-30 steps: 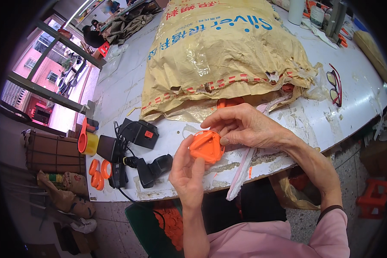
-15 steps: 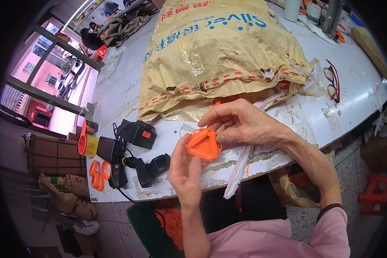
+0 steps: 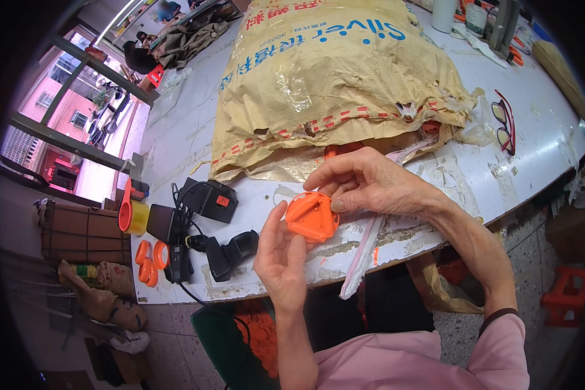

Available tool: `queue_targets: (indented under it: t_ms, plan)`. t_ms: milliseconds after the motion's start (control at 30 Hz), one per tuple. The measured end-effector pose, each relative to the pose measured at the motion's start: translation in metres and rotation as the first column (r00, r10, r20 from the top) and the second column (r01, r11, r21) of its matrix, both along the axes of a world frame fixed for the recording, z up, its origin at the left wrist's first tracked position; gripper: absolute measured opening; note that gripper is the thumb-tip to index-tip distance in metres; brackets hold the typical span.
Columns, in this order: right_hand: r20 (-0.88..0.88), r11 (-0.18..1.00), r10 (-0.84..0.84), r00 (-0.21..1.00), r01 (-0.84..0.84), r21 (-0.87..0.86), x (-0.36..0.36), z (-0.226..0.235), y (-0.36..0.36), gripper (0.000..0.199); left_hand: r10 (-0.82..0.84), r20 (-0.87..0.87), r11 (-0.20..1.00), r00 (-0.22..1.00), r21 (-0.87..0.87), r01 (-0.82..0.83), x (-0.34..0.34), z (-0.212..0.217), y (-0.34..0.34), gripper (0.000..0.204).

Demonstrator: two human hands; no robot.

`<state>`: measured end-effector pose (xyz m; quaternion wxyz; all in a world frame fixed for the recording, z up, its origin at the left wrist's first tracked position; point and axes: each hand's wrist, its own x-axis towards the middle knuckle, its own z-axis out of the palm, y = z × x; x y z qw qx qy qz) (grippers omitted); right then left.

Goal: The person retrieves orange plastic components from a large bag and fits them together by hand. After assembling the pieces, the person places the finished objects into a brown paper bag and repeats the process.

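A left hand [image 3: 281,260] and right hand [image 3: 364,185] are gripping one round orange plastic part [image 3: 312,216] above the worktable [image 3: 539,149]; more orange parts [image 3: 151,261] are waiting, apparently unhandled, beside a bulging yellow sack [image 3: 338,71].

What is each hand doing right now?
Left hand: closed on the round orange plastic part.
Right hand: fingertips pinching the same part's upper edge.

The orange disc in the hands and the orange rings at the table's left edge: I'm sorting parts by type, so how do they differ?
The orange disc has a closed face with raised ribs forming a triangle; the orange rings are open loops. The disc is held up between the left hand and right hand; the rings lie loose on the table. The disc is single; the rings lie several together. Both are bright orange plastic.
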<state>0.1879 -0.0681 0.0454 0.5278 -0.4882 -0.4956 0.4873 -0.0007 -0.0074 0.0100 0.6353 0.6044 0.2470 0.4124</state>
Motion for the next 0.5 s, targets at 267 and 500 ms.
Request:
queue_targets:
  t_ms: [267,500]
  plan:
    - [-0.003,1.0,0.014,1.0,-0.014,-0.02,0.0011,-0.0024,-0.0004,0.037,0.02,-0.022,1.0,1.0,0.002,-0.019,0.0007,0.0024,-0.0023,0.045]
    - [0.054,1.0,-0.022,0.998,0.022,-0.012,0.0009,-0.0075,0.0008,0.042,0.013,-0.035,1.0,0.999,0.028,-0.012,-0.0003,-0.0007,-0.0008,0.045]
